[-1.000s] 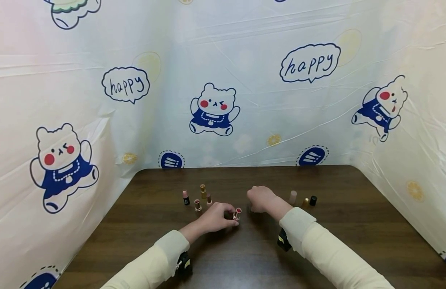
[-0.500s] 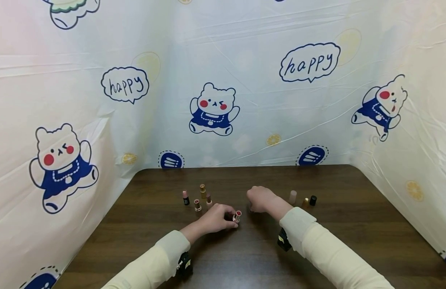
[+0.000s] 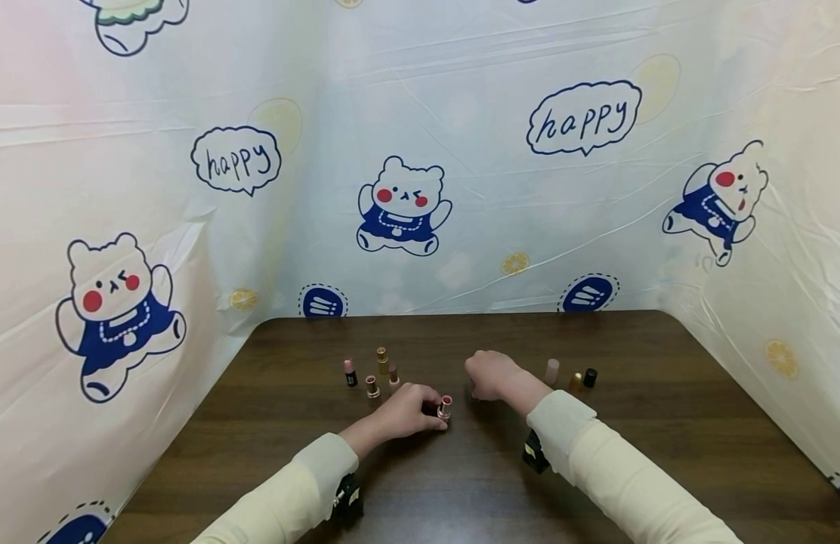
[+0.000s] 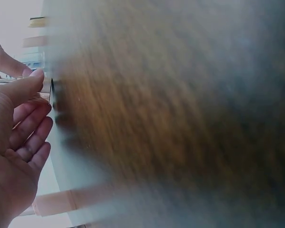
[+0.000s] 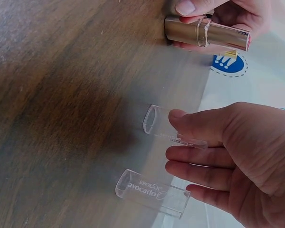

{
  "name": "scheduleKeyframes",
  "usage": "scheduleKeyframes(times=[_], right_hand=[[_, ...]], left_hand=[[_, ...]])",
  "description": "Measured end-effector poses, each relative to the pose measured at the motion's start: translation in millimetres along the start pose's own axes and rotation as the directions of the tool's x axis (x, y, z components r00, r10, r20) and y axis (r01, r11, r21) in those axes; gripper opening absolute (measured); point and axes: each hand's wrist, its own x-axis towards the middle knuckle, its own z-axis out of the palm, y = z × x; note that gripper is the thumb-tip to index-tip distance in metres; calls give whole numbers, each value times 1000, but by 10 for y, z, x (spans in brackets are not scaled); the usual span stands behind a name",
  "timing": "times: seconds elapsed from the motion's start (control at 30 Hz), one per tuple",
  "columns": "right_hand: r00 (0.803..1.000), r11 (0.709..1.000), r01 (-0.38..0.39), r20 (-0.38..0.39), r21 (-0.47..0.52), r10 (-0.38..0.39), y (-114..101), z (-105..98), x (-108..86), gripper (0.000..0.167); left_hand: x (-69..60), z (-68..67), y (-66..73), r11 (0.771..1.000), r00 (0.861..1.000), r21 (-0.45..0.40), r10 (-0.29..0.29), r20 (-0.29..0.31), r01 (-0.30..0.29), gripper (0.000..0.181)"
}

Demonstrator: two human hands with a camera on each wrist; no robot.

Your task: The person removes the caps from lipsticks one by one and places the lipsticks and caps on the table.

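Note:
My left hand [image 3: 408, 412] pinches a lipstick [image 3: 445, 408] between thumb and fingers, its red tip upward. In the right wrist view the lipstick [image 5: 209, 33] shows a shiny rose-gold tube standing at the table surface. Opposite it, my right hand [image 3: 496, 375] is bent downward, its fingers mostly hidden from the head. The right wrist view shows this hand [image 5: 242, 156] pinching a clear lipstick cap [image 5: 154, 121] by thumb and fingers, close to the table. Most of the lipstick is hidden in the left wrist view behind my left hand [image 4: 19, 137].
Left of my hands stand several lipsticks: a pink-and-black one [image 3: 350, 372], a gold one [image 3: 382, 360], a rose-gold one [image 3: 372, 386] and a mauve one [image 3: 394, 376]. On the right are a clear cap [image 3: 552, 370], a gold cap [image 3: 575, 381] and a black cap [image 3: 590, 378].
My left hand has lowered the lipstick slightly and brought it from a slight tilt to nearly upright. My right hand has stayed in place.

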Motion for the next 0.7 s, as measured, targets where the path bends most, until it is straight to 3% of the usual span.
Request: scheduleKeyframes(times=[0.43,0.6,0.7], right_hand=[[1000,1000,-11,26,11,11,15,-6,-8,19],[999,1000,-12,39,9,12,32,-15,-3,20],[999,1000,-13,36,1,13,38,-26,-8,21]], left_hand=[[-14,-2,-32,998,1000,53,-16,-19,17,21],[-12,-15,-18,999,999,44,-28,-17,29,19],[-8,-29,-12,999,1000,35,-27,-15,28,27]])
